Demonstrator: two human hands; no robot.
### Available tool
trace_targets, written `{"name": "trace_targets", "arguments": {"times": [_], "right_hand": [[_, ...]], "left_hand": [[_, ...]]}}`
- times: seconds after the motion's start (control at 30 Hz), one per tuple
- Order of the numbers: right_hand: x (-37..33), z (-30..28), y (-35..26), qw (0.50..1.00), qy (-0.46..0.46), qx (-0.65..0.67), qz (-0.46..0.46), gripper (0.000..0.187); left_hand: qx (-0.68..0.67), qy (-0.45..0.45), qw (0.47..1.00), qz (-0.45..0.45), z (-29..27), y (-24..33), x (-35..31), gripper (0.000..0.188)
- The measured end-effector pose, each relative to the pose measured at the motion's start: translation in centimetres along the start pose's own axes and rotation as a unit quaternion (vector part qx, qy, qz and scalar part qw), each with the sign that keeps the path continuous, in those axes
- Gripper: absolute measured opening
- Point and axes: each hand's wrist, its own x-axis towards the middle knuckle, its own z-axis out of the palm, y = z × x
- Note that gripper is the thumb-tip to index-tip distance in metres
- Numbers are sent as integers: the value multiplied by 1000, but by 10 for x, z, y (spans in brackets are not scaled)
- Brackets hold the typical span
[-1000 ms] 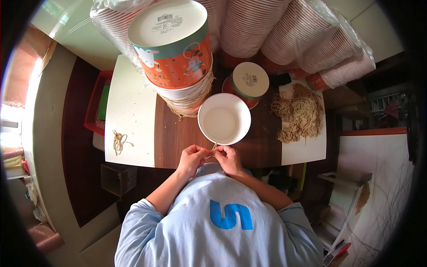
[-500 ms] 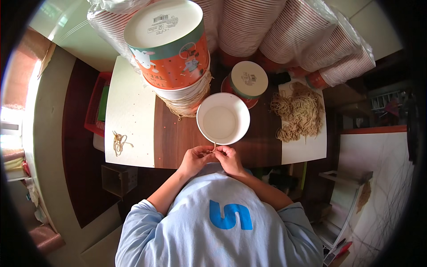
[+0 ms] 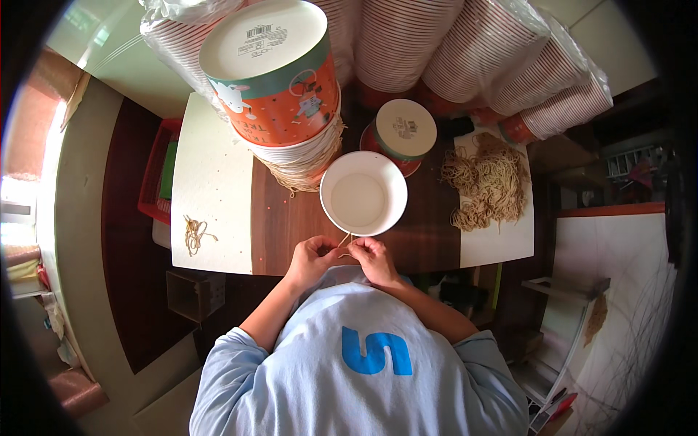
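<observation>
A white paper bucket (image 3: 363,195) lies tipped at the table's near edge, its open mouth and white inside facing me. At its near rim my left hand (image 3: 313,259) and my right hand (image 3: 373,260) work close together, fingers pinched. Between them runs a thin tan cord (image 3: 345,240), two strands of it meeting at the rim. Both hands are closed on the cord; whether it is knotted there is too small to tell. Just behind stands a smaller upturned stack of paper buckets (image 3: 407,129) with a cream base and green band.
A tall stack of orange buckets (image 3: 280,109), with tan cords hanging about its rims, stands at the left. A heap of tan cords (image 3: 493,182) lies on the right, a few loose cords (image 3: 196,234) on the left. Plastic-wrapped bucket stacks (image 3: 483,51) line the back.
My left hand has moved slightly left, away from the right one, so more of the cord shows between them. The bucket has barely shifted.
</observation>
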Motion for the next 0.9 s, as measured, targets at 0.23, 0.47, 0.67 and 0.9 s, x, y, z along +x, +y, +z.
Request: {"name": "trace_targets", "arguments": {"times": [0.23,0.47,0.67,0.9], "right_hand": [[0,0,-2,1000,11,18,9,13],[2,-3,4,1000,-17,-9,10,14],[0,0,-2,1000,19,3,-14,15],[-1,0,-6,1000,14,13,-7,14]], "left_hand": [[-176,-35,980,-88,-11,-9,0,14],[-142,-47,989,-23,0,-9,2,17],[-66,-24,996,-56,-5,0,-1,15],[-120,-25,989,-87,-9,-4,-2,14]]}}
